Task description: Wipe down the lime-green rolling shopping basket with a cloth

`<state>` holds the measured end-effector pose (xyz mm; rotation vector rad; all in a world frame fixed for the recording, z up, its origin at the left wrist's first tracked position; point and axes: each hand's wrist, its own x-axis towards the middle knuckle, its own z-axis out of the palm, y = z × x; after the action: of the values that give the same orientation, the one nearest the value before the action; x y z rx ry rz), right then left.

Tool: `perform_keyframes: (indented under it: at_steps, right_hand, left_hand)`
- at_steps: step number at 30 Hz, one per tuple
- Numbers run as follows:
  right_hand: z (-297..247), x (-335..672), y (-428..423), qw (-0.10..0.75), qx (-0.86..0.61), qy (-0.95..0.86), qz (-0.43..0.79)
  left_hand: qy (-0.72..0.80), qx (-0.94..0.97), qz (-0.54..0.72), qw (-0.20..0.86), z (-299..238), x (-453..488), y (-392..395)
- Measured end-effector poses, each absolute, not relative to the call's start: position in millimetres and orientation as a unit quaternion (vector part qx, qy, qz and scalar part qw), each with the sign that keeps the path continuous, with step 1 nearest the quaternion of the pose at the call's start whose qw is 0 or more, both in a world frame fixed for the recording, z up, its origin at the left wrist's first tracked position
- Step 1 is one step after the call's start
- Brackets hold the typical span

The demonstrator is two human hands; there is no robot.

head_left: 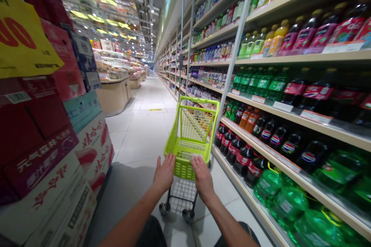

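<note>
A small lime-green shopping cart [188, 142] stands right in front of me, its basket bare inside. On the left part of its near rim lies my left hand [164, 171], fingers stretched out and thumb apart. My right hand [203, 175] presses a small whitish wipe or cloth [193, 156] against the right part of the same rim. Most of the cloth is hidden under the fingers. Below the basket, a wire lower rack [182, 191] and dark wheels [189, 215] show between my arms.
Shelves [295, 121] of soda bottles line the right side close to the cart. Stacked drink cartons [43, 142] rise at the left, under a yellow price sign [23, 34]. Farther along the tiled aisle [142, 135] stands a rounded display counter [113, 96] with packaged goods.
</note>
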<state>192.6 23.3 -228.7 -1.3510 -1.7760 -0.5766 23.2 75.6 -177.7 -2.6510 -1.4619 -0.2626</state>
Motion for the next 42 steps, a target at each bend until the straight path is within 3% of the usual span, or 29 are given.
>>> perform_keyframes:
  at_steps: [8, 14, 20, 27, 33, 37, 42]
  right_hand:
    - [-221, 235, 16, 0.308, -0.625, -0.674, -0.248]
    - [-225, 240, 10, 0.378, -0.645, -0.610, -0.264]
    - [-227, 195, 19, 0.325, -0.557, -0.734, -0.213]
    - [-226, 230, 14, 0.377, -0.658, -0.618, -0.207]
    - [-221, 187, 34, 0.339, -0.548, -0.744, -0.178]
    - [-214, 185, 42, 0.398, -0.598, -0.663, -0.210]
    - [-247, 157, 45, 0.370, -0.485, -0.751, -0.254]
  left_hand:
    - [-0.464, -0.880, -0.095, 0.041, -183, 27, 60]
    - [-0.461, -0.881, -0.099, 0.033, -180, 28, 53]
    - [-0.476, -0.874, -0.088, 0.037, -177, 27, 52]
    - [-0.474, -0.876, -0.078, 0.032, -183, 28, 54]
    - [-0.484, -0.872, -0.073, -0.006, -176, 31, 53]
    - [-0.513, -0.856, -0.056, -0.036, -173, 21, 53]
    - [-0.518, -0.854, -0.040, -0.032, -173, 4, 52]
